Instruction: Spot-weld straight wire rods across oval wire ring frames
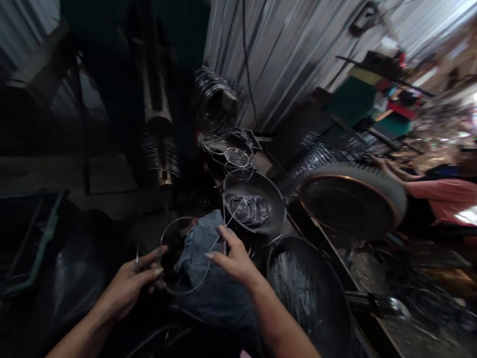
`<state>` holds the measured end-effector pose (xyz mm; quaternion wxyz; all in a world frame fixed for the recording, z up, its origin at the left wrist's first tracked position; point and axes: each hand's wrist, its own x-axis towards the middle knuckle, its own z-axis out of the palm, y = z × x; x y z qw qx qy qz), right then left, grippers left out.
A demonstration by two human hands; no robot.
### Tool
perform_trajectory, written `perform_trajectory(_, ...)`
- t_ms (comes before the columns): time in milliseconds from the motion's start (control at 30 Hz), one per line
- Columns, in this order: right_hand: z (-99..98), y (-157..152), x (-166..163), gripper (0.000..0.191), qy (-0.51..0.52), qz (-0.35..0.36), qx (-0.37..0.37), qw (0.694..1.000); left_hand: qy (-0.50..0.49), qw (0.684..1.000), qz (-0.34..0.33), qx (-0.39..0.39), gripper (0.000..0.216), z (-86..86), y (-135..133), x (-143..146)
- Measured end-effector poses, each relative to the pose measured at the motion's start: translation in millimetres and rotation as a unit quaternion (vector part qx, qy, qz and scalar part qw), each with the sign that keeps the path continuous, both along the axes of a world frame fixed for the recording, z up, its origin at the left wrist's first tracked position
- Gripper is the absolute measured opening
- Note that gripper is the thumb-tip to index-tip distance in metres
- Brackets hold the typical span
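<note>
A thin metal wire hoop (188,292) hangs in front of me, one straight end slanting up to the right. My left hand (128,283) is closed, thumb and fingers pinching the hoop's left side. A small shiny piece at its fingers is too dim to name. My right hand (234,256) has thumb and index finger spread, with the wire crossing at their tips. Behind the hoop lies blue-grey denim cloth (212,283). Beyond the right hand, a dark round pan (278,196) contains several wire rings (249,210).
A second dark pan (335,293) holds straight wire pieces (294,283). Coiled wire (214,99) hangs ahead beside a dark machine (158,109). A fan (350,199) stands at right, with a person in a pink sleeve (443,194) beyond it. A green-edged crate (52,233) sits at left.
</note>
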<state>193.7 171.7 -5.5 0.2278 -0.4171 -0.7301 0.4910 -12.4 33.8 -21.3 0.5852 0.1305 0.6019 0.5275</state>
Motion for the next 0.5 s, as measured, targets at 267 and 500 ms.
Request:
perform_trajectory(267,49.3,-34,-45,0.048,-0.129,0.303,0.361,0.873,0.025,0.991,0.09,0.096,0.054,34.6,10,-21)
perform_trajectory(500,49.5,-45,-79,0.044,-0.161,0.338,0.425,0.824,-0.025,0.986,0.11,0.125,0.05,53.6,6,-20)
